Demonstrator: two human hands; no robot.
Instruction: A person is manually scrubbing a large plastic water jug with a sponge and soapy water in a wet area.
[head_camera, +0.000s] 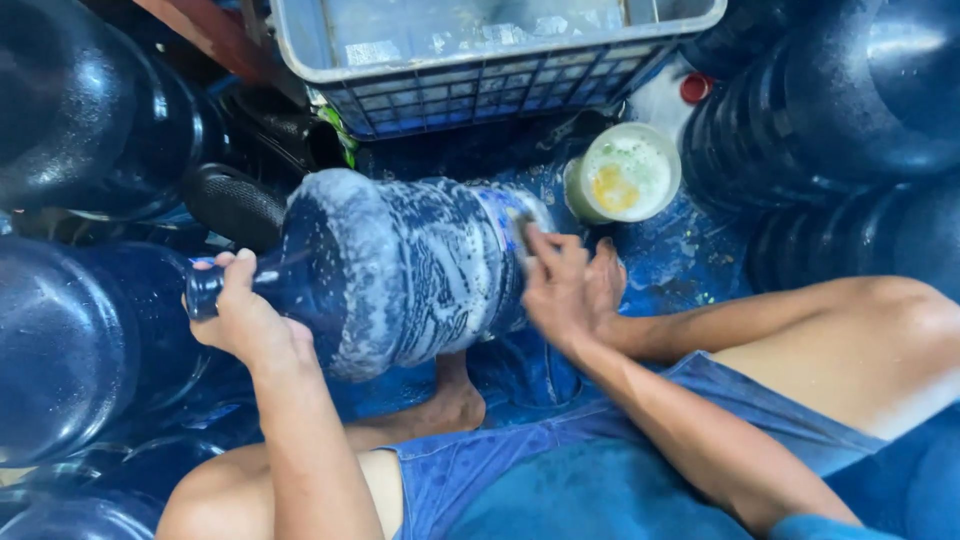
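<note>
Blue water jug (400, 270), lying on its side and coated in white suds, at the centre of the view, between the person's knees. Left hand (240, 315) wrapped around the jug's neck (205, 292), fingers curled over the top, forearm running up from the lower edge of the view. Right hand (555, 285) pressed against the jug's base end, fingers closed on a small scrubber (518, 228) that is mostly hidden and blurred; forearm crossing in from the lower right. A bare foot (450, 400) rests on the wet blue floor (690, 255) just under the jug. Round white tub (625, 172) holding pale foamy liquid stands near the base end of the jug, beside the right hand. Grey plastic crate (480, 85) sits beyond the jug at the top. More dark blue jugs (70, 340) crowd the left side, and others (850, 110) are stacked at the right, hemming in the working space. A small red cap (695, 87) lies beside the crate.
</note>
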